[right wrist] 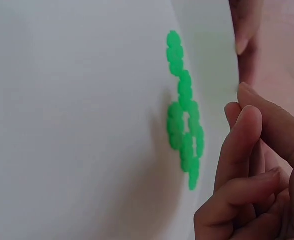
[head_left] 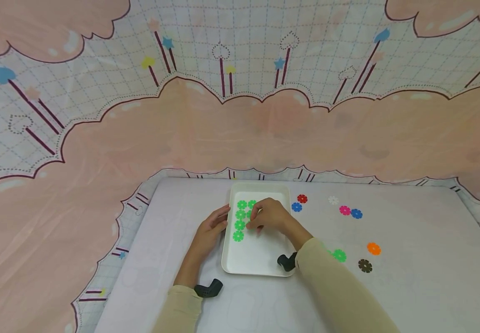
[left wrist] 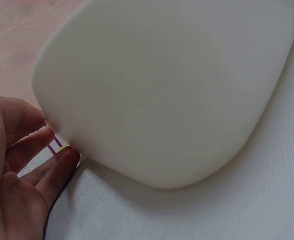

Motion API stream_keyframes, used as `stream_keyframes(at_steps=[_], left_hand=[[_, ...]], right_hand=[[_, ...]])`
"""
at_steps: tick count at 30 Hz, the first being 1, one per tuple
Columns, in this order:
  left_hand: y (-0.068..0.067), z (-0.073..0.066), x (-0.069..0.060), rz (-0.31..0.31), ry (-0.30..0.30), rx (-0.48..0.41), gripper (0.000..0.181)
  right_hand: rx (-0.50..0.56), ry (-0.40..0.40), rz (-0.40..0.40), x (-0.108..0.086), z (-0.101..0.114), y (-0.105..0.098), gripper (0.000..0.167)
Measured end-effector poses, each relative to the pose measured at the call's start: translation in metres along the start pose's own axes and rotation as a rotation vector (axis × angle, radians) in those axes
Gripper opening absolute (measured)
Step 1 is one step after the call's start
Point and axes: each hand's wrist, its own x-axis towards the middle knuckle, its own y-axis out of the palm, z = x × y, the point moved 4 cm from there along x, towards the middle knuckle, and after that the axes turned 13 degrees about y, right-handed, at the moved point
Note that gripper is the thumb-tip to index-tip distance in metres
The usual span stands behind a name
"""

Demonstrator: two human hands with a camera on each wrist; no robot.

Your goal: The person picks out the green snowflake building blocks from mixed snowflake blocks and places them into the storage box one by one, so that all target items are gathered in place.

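"How far along is it?"

"From the left: the left hand touches the tray with loose fingers, gripping nothing I can see. Inside, the green discs make a column of four, with a second column started beside it. Part done, I'd judge."

"And the right hand?"

"Over that second column, fingers bent, tips close together. I can't tell whether they pinch a disc."

"What's left?"

"On the bench, rightward: blue disc, red disc, white disc, loose green disc, pink disc, second blue disc, dark disc, orange disc. The loose green seems likeliest to remain."

"Room to move?"

"The left hand occupies the left rim. Bare tray floor lies right of the columns and toward the near edge; the right forearm crosses the right rim. Beyond, pink sits just beside blue, a tight spot."
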Motion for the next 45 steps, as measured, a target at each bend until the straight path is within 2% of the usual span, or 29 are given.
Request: stream_keyframes(at_steps=[9,20,28,34,45], left_hand=[[0.0,0.001,0.0,-0.007,0.007,-0.01,0.045],[0.0,0.0,-0.001,-0.011,0.009,-0.012,0.044],[-0.001,0.004,0.0,-0.003,0.028,0.007,0.044],[-0.001,0.004,0.001,-0.008,0.03,0.018,0.044],[-0.001,0.003,0.001,-0.015,0.013,0.019,0.044]], right_hand=[[-0.002,-0.042,-0.021,-0.018,-0.002,-0.028,0.018],[0.003,-0.06,-0.065,-0.035,-0.019,-0.057,0.021],[0.005,-0.02,-0.106,-0.045,-0.043,-0.076,0.023],[-0.061,-0.014,-0.142,-0.05,-0.062,-0.086,0.023],[-0.143,0.076,-0.097,-0.052,-0.106,-0.092,0.026]])
